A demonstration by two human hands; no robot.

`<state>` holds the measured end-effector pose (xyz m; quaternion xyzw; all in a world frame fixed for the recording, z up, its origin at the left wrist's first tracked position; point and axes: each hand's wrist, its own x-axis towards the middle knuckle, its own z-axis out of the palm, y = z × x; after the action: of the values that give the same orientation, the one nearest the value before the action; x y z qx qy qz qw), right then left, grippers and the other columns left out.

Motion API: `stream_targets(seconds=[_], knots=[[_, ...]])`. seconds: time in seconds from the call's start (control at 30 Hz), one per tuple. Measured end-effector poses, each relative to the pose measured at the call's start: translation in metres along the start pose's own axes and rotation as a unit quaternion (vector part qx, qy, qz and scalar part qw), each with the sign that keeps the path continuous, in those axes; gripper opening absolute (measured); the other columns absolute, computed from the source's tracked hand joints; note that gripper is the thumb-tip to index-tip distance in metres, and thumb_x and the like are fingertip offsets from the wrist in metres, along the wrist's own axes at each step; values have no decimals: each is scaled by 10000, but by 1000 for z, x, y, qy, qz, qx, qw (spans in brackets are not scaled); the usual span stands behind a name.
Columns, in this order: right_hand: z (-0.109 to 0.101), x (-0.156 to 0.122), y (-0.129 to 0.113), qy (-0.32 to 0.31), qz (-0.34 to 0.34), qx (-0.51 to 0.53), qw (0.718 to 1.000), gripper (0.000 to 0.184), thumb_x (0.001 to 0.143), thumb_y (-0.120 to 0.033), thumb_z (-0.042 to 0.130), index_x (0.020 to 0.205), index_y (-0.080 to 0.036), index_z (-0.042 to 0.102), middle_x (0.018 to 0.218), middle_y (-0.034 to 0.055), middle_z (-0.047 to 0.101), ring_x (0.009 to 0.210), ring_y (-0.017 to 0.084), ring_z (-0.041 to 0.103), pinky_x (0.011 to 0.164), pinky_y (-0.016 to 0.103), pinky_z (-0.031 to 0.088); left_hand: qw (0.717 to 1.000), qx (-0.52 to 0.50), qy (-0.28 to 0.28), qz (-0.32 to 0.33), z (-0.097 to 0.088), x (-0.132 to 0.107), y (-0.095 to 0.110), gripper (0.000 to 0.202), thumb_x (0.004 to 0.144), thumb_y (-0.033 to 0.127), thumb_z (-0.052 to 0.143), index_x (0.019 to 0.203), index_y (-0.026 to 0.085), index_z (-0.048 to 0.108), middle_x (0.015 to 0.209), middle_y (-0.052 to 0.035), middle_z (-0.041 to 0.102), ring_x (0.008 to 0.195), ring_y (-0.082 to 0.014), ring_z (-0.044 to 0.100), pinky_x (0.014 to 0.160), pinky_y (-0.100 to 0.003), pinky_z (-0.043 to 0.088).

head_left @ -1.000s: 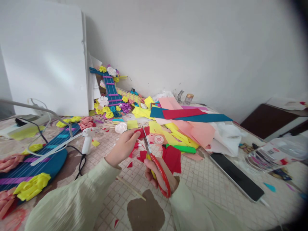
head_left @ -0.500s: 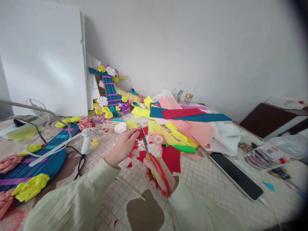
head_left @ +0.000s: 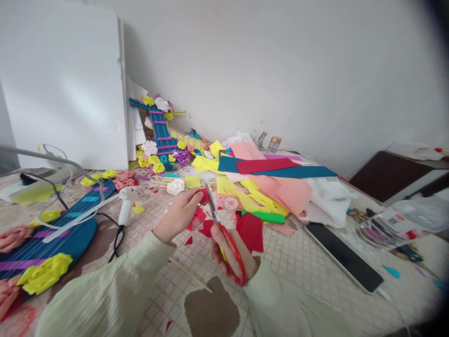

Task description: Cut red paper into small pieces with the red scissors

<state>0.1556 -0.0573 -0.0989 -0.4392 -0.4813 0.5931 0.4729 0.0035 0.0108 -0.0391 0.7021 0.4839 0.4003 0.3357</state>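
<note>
My left hand [head_left: 177, 214] is closed, pinching a small piece of red crepe paper [head_left: 203, 195] between thumb and fingers. My right hand [head_left: 233, 250] grips a pair of scissors [head_left: 232, 248] with red and yellow handles. Their metal blades point up and away and lie against the right edge of the red piece, apparently closed. Below my hands, red scraps [head_left: 206, 228] are scattered on the table. A larger folded red crepe sheet [head_left: 250, 231] lies just right of the scissors.
A white glue gun [head_left: 126, 206] and a blue paper guitar [head_left: 80, 220] with paper flowers lie left. Behind are coloured crepe strips [head_left: 273, 169] and a standing guitar [head_left: 162, 128]. A green roll [head_left: 268, 216], a phone [head_left: 345, 256] and a clear plastic container [head_left: 400, 222] are right.
The part of the red paper that stuck out right of the blades is gone from there. A red scrap now shows below my left hand, blurred. The scissors blades have come together.
</note>
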Motion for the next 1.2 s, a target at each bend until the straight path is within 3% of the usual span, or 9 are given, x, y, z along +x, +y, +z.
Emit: stream_targets(seconds=[0.2,0.43,0.57,0.77,0.9,1.07,1.2], knots=[[1,8,-8,1,7,21,1000,402,782,-571,522,734,-172,517,514,-29,510,366,63,422,372,195,305,1000,13,-7,9,5,-5,8,317,855,388,393,678,178,552,690,-16,599,691,-178,543,664,-287,419],[-5,17,-12,93,-74,81,990,351,686,-435,679,803,-163,492,444,-71,441,419,83,421,433,212,325,994,-1,-112,8,33,-20,13,364,870,356,349,564,193,459,552,13,516,564,-148,476,577,-271,372],[-8,20,-12,86,-68,110,988,332,659,-398,699,742,-171,471,410,-68,434,389,86,401,420,223,307,995,-27,-97,13,40,-27,16,358,871,328,346,552,200,443,531,19,495,540,-141,466,573,-266,373],[-12,18,-10,23,-72,127,989,286,681,-339,687,815,-164,505,423,-75,455,378,77,408,419,207,310,992,-43,-119,-7,33,-45,13,351,873,350,366,569,199,449,512,27,446,517,-133,440,549,-263,353],[-9,12,-12,-29,-97,88,991,266,756,-384,614,850,-161,506,423,-73,441,382,76,394,426,209,308,993,-88,-74,-10,25,-58,5,357,870,391,382,590,186,464,567,10,475,569,-134,455,582,-262,369],[5,12,-24,10,-110,7,994,314,701,-391,662,827,-159,493,514,-67,448,445,71,408,461,214,332,993,-112,-36,18,11,-58,8,348,872,398,398,623,173,489,603,6,485,589,-133,446,579,-261,368],[17,18,-43,8,-129,28,991,313,684,-383,659,828,-160,491,511,-63,452,456,81,423,481,226,342,995,-94,-18,29,1,-51,17,333,873,411,404,662,173,503,612,10,497,602,-135,462,595,-260,378]])
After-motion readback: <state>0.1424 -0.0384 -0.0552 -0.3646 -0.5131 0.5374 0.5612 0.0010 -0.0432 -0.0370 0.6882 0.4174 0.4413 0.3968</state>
